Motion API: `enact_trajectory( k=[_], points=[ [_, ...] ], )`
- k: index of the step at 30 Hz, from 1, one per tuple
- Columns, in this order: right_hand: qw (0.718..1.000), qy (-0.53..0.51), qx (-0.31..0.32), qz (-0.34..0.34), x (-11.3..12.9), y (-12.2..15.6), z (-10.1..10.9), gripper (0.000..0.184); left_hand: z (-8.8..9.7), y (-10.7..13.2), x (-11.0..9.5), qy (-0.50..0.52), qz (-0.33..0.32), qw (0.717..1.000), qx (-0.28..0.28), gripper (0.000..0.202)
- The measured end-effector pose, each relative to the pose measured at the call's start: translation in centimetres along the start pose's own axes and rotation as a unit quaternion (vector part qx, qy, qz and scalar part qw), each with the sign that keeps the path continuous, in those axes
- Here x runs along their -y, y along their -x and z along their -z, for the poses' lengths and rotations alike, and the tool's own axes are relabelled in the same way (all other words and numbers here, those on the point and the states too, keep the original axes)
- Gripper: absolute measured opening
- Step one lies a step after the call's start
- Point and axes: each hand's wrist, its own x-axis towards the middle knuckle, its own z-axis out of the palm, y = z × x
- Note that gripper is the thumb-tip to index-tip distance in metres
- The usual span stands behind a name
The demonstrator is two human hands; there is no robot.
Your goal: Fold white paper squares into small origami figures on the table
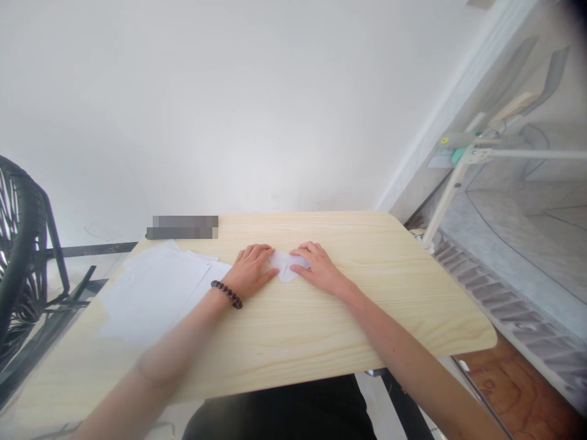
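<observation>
A small folded piece of white paper lies on the light wooden table between my two hands. My left hand, with a dark bead bracelet at the wrist, has thumb and fingers closed on the paper's left side. From the right, my right hand pinches the paper's other side between thumb and fingertips. A crease runs down near the middle of the paper. The parts under my fingers are hidden.
Loose white sheets are spread on the table's left part. A dark, pixelated object lies at the back left edge. The table meets a white wall. A black woven chair stands left, a pale metal frame right.
</observation>
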Motion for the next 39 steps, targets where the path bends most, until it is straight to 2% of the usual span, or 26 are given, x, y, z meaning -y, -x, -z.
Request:
enact_trajectory(
  k=[4,10,17,22,28,35,39],
  points=[
    [1.000,-0.020,-0.006,0.014,0.01,-0.02,0.04,0.033,-0.37,0.12,0.44,-0.003,0.001,1.000,0.017,0.045],
    [0.999,-0.038,-0.017,0.030,0.41,-0.01,0.17,0.031,-0.36,0.07,0.56,0.020,-0.007,1.000,0.011,0.047],
    [0.999,-0.028,-0.035,0.030,0.78,0.01,0.26,0.030,0.19,-0.20,0.03,0.075,-0.017,0.997,-0.013,0.031],
    [0.996,-0.074,-0.049,0.016,0.42,-0.14,-0.11,0.034,0.39,-0.35,0.04,0.090,-0.009,0.996,-0.023,0.017],
    [0.991,-0.132,-0.021,0.029,0.41,-0.19,-0.20,0.018,0.27,-0.33,0.19,0.101,-0.012,0.995,-0.007,0.021],
    [0.986,-0.159,0.004,0.040,0.37,-0.19,0.53,0.017,0.18,-0.45,0.33,0.066,-0.017,0.998,0.011,0.020],
    [0.990,-0.144,0.001,0.002,-0.15,-0.38,0.47,0.018,0.11,-0.50,0.40,0.062,-0.009,0.998,0.010,0.019]
  ],
)
